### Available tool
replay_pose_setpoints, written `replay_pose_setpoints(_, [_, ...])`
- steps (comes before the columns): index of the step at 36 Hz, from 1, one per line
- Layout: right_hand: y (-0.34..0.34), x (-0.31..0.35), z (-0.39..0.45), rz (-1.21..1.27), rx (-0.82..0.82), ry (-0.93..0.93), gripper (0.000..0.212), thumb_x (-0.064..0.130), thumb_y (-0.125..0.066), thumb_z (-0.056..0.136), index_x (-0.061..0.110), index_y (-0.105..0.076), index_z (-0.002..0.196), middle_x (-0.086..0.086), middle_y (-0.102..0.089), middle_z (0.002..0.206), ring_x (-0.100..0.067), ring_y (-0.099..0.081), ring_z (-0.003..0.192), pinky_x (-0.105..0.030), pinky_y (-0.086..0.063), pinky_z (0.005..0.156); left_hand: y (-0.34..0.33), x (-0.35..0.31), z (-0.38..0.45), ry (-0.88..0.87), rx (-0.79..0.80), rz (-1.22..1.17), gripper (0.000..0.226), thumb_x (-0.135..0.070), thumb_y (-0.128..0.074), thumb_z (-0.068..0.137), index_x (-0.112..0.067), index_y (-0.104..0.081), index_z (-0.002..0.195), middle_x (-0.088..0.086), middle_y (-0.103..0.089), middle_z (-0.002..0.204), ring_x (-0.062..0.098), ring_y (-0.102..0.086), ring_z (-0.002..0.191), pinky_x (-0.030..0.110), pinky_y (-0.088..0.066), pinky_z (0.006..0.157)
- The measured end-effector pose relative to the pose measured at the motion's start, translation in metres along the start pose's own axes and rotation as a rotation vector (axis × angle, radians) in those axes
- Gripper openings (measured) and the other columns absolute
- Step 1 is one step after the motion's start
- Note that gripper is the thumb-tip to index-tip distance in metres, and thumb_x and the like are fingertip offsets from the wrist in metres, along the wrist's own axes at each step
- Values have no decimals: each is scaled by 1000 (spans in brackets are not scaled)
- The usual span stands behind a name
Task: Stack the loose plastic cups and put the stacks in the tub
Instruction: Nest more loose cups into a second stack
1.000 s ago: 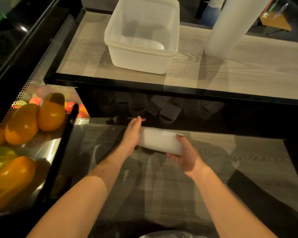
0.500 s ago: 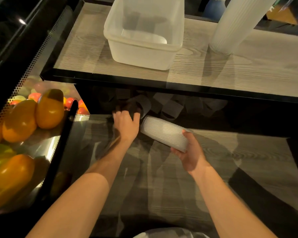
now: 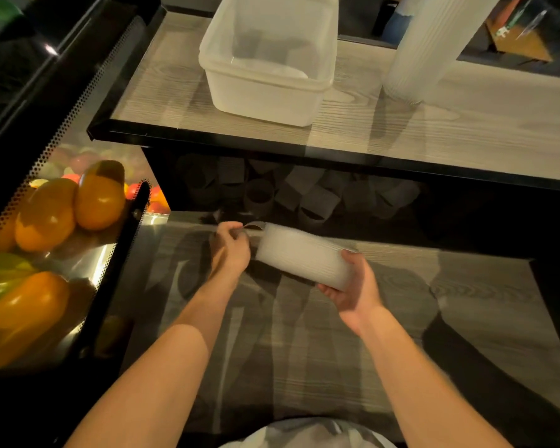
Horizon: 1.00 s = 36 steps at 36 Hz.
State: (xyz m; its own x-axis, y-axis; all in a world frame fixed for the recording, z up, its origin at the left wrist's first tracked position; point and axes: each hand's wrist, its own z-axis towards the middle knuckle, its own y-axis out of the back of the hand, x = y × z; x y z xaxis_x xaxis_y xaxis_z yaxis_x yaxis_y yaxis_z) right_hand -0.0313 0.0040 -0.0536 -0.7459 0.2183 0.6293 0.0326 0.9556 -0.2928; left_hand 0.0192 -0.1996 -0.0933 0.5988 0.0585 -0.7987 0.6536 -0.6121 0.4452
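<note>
A stack (image 3: 303,257) of white cups is held on its side in the right hand (image 3: 353,286), with the fingers curled round its far end. It is likely held this way so its open end faces left, ready for one more cup. A single cup (image 3: 254,226) is pinched in the left hand (image 3: 230,250) right at that open end, and it seems to be about to be slid on. More loose cups (image 3: 304,195) are seen in the dark under the shelf (image 3: 466,137), just behind the hands. The tub (image 3: 269,59) is set up on the shelf, easy to reach, with a tall stack (image 3: 427,43) beside it. A grey wooden surface (image 3: 304,350) is spread below the hands. Orange and green fruit (image 3: 46,215) is kept in a case on the left. The room is dim.
</note>
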Motion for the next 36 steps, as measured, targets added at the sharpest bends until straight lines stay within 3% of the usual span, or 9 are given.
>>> replay_pose_setpoints(5, [9, -9, 2, -81, -69, 23, 18, 29, -70, 93, 25, -59, 108, -14, -56, 124, -35, -60, 113, -37, -57, 73, 1, 0, -16, 89, 294, -350, 47, -22, -60, 91, -25, -50, 137, 1, -53, 133, 14, -51, 112, 31, -39, 94])
replay_pose_setpoints(8, [15, -12, 3, -66, -101, 42, 22, 30, -70, 93, 24, -60, 112, -14, -56, 126, -33, -60, 109, -36, -56, 67, -1, 5, -25, 44, 341, -292, 61, -33, -61, 93, -25, -38, 149, 0, -45, 146, 16, -45, 128, 29, -36, 99])
replay_pose_setpoints(13, [23, -14, 4, -93, -119, 78, 65, 27, -73, 91, 23, -47, 151, -13, -54, 138, -32, -58, 117, -38, -58, 74, -5, 13, -37, -85, 357, -93, 69, -32, -68, 90, -27, -34, 150, 1, -46, 146, 17, -47, 129, 34, -41, 106])
replay_pose_setpoints(18, [29, -18, 2, -89, -39, 104, 77, 25, -77, 88, 30, -41, 156, -9, -52, 146, -28, -58, 118, -39, -57, 82, -13, 15, -54, -163, 374, -43, 65, -29, -68, 91, -28, -37, 148, 1, -43, 142, 19, -44, 131, 28, -39, 102])
replay_pose_setpoints(21, [35, -16, -1, -78, -36, 150, 86, 17, -79, 87, 31, -35, 160, -6, -51, 149, -20, -59, 108, -39, -54, 89, -18, 13, -63, -211, 365, -56, 60, -29, -65, 93, -25, -39, 147, 1, -40, 144, 16, -41, 133, 23, -36, 100])
replay_pose_setpoints(25, [44, -8, -1, -63, -55, 167, 82, 16, -79, 87, 28, -39, 158, -8, -54, 143, -19, -60, 103, -38, -58, 83, -24, 0, -56, -240, 307, -70, 38, -36, -50, 100, -24, -52, 136, -4, -52, 134, 9, -50, 118, 9, -39, 77])
replay_pose_setpoints(28, [49, -2, 1, -39, -104, 160, 77, 20, -79, 88, 28, -43, 155, -8, -54, 140, -22, -59, 106, -41, -59, 87, -32, -20, -44, -345, 163, 34, 36, -36, -51, 98, -25, -51, 133, 1, -55, 131, 18, -54, 120, 31, -47, 97])
replay_pose_setpoints(30, [52, 3, 2, -16, -133, 170, 73, 22, -77, 90, 27, -44, 154, -8, -54, 135, -19, -58, 101, -42, -59, 88, -44, -39, -38, -445, 141, 155, 37, -34, -52, 97, -22, -50, 132, 8, -54, 127, 25, -53, 119, 43, -45, 101])
replay_pose_setpoints(36, [71, 13, 8, -22, -196, 181, 69, 28, -75, 92, 26, -44, 153, -3, -56, 113, -23, -60, 104, -45, -58, 98, -78, -95, -36, -524, 281, 756, 39, -42, -48, 98, -9, -62, 115, 15, -63, 118, 34, -59, 111, 43, -48, 95])
